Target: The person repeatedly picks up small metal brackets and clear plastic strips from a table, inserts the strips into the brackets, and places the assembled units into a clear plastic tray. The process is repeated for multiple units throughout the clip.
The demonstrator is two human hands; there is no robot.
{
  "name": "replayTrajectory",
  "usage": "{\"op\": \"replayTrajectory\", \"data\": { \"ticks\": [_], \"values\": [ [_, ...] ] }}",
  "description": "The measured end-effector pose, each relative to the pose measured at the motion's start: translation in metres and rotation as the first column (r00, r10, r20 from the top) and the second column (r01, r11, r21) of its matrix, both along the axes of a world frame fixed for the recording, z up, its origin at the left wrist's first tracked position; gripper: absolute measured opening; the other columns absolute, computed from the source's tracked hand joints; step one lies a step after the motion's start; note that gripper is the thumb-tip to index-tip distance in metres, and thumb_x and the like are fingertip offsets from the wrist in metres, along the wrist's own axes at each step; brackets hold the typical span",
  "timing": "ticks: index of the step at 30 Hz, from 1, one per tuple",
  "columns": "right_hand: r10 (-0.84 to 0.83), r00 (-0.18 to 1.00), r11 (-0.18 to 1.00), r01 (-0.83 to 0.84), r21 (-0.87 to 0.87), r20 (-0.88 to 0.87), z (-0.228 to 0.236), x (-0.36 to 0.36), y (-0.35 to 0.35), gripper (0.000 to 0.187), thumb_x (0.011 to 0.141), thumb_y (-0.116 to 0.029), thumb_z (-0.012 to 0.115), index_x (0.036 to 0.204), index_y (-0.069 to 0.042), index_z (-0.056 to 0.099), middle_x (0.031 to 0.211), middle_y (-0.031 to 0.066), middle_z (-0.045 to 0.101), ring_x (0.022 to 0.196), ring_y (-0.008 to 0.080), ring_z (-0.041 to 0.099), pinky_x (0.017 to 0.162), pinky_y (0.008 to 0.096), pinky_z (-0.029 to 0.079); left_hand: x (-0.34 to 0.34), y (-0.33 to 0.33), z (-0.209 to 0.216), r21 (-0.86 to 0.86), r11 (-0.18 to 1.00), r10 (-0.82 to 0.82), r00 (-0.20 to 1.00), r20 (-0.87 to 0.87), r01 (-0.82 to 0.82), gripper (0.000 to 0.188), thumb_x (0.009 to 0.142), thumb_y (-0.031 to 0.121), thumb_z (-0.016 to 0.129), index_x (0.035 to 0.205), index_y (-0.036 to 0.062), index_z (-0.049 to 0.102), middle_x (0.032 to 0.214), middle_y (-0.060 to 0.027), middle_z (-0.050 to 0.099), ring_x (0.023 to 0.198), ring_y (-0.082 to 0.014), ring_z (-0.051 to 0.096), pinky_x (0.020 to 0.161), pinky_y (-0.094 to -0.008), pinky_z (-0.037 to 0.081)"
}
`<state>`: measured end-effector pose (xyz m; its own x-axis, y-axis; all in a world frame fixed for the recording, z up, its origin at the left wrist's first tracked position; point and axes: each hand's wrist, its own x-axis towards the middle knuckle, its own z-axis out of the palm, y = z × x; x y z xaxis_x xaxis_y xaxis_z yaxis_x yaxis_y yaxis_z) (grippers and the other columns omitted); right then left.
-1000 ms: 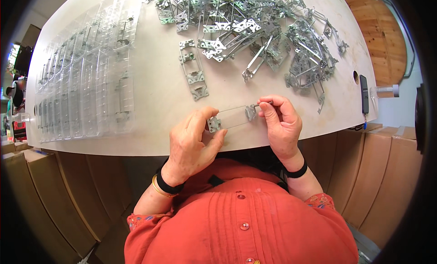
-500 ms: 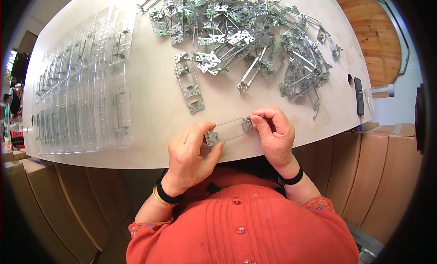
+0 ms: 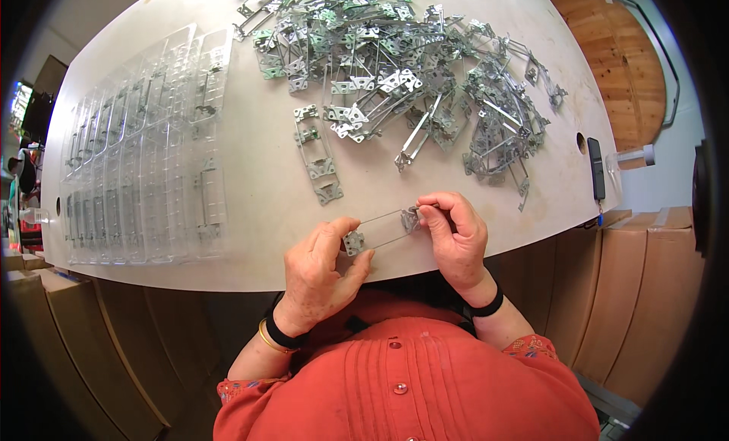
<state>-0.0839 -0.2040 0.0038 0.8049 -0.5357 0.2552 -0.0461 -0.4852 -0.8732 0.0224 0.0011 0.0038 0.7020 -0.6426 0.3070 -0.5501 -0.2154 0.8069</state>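
Between my hands, close to the table's front edge, is a metal bracket assembly (image 3: 354,243): small stamped plates at its two ends, joined by two thin rods. My left hand (image 3: 320,268) grips the left end plate between thumb and fingers. The thumb and fingertips of my right hand (image 3: 456,232) pinch the right end beside the other plate (image 3: 410,220); whether a smaller piece sits in that pinch is hidden. Just beyond, a similar metal assembly (image 3: 322,167) with several plates along its rods lies flat on the table.
A large tangled pile of metal assemblies (image 3: 380,69) covers the far middle and right. Clear plastic trays (image 3: 144,236) holding metal parts lie at the left. By the right edge are a black phone-like device (image 3: 597,170) and a clear tube (image 3: 636,157). Cardboard boxes (image 3: 619,289) stand below.
The view has shifted slightly, so the table and its contents appear a little lower. Both hands keep their grip on the assembly, with only slight finger movement on the right.
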Motion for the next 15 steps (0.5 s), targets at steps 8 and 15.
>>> {"op": "replayTrajectory", "data": {
  "ticks": [8, 15],
  "values": [
    [0.003, 1.0, 1.0, -0.003, 0.025, 0.011, -0.0022, -0.0005, -0.0001, 0.01, 0.099, 0.0, 0.076, 0.108, -0.001, 0.073, 0.097, 0.0071, 0.072, 0.079, 0.0128, 0.068, 0.072, 0.0271, 0.055, -0.0001, 0.0001, 0.0002, 0.005, 1.0, -0.001, 1.0, 0.011, 0.001, 0.044, 0.079, 0.003, 0.087, 0.119, -0.0003, 0.068, 0.093, -0.0126, 0.069, 0.072, -0.0242, 0.066, 0.065, -0.0339, 0.053],
    [0.003, 0.999, 0.999, -0.005, 0.038, 0.038, -0.0052, -0.0006, -0.0005, 0.009, 0.099, 0.0, 0.076, 0.108, -0.001, 0.073, 0.096, 0.0066, 0.072, 0.079, 0.0123, 0.067, 0.072, 0.027, 0.055, 0.0, -0.0002, -0.0009, -0.004, 1.0, 0.0, 1.0, 0.025, 0.0, 0.044, 0.079, 0.004, 0.087, 0.119, -0.0003, 0.068, 0.093, -0.0127, 0.069, 0.072, -0.0245, 0.066, 0.065, -0.034, 0.054]
  ]
}}
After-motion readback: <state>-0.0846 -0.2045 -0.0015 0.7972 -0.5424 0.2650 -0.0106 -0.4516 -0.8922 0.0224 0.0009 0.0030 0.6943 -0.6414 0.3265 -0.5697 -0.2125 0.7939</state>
